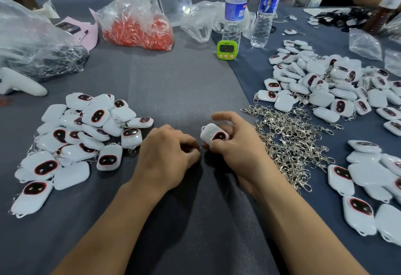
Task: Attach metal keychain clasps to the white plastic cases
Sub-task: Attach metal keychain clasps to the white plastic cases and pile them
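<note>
Nearest, both forearms reach in over the grey surface (pixel 195 220). The left hand (pixel 167 153) has its grip curled tight, the fingertips pinching something small. Only a metal glint of it shows, most likely one clasp (pixel 199 148).

Just to its right, almost touching, the right hand (pixel 236 144) holds a white case (pixel 213 134) between thumb and curled fingers, with the index finger lifted clear. The case is off the surface and tilted, its long axis running lower left to upper right. Its lower end therefore points at the left fingertips, and threading probably hinges on closing that small gap.

Beyond the right hand lies a heap of loose clasps (pixel 293 144). A pile of cases with clasps fitted (pixel 86 136) sits to the left, and a wider spread of cases (pixel 325 83) to the right.

Farther back, one clear bag (pixel 138 29) holds red pieces, and another bag at far left (pixel 43 55) holds dark metal parts.
</note>
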`<state>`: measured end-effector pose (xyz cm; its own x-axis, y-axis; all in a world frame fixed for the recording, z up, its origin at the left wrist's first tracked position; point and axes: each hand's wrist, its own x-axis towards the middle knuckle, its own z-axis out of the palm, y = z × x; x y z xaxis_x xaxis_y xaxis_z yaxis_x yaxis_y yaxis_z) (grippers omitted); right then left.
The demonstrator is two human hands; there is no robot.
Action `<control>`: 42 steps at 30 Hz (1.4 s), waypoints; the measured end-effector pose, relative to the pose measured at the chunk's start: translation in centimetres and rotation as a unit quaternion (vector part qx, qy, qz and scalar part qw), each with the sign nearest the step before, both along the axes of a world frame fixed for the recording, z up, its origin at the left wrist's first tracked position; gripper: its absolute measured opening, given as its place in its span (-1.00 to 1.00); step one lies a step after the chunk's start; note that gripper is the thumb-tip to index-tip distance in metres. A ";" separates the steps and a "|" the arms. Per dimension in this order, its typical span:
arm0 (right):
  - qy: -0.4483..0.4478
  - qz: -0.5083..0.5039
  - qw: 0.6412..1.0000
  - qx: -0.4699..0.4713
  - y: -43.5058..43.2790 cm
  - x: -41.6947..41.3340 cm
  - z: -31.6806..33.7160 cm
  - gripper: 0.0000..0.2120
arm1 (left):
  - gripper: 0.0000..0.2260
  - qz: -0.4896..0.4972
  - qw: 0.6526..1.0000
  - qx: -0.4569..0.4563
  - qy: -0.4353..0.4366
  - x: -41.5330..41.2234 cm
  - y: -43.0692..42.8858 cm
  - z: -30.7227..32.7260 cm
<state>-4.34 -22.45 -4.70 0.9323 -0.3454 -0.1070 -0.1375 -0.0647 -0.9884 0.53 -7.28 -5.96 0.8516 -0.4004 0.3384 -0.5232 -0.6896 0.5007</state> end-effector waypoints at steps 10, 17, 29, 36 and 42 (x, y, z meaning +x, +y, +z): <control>0.000 -0.007 0.984 -0.181 -0.7 -0.3 0.1 -0.80 | -0.91 -0.002 0.998 -0.032 0.052 0.0 0.3 0.4; 0.003 0.029 0.968 -0.249 -0.8 -0.4 0.8 -0.80 | -0.92 -0.020 0.998 0.014 -0.049 -0.4 0.2 0.1; 0.009 0.039 0.988 -0.152 -0.7 -0.3 0.5 -0.76 | -0.86 -0.016 0.981 0.048 -0.187 -0.4 0.2 0.2; 0.027 0.020 0.991 0.129 -1.1 -0.1 0.9 -0.74 | -0.88 -0.001 0.992 -0.106 -0.061 -0.2 0.9 0.8; 0.027 0.043 0.965 0.256 -1.8 -0.2 1.3 -0.65 | -0.86 -0.052 0.954 -0.262 0.135 0.7 0.8 0.7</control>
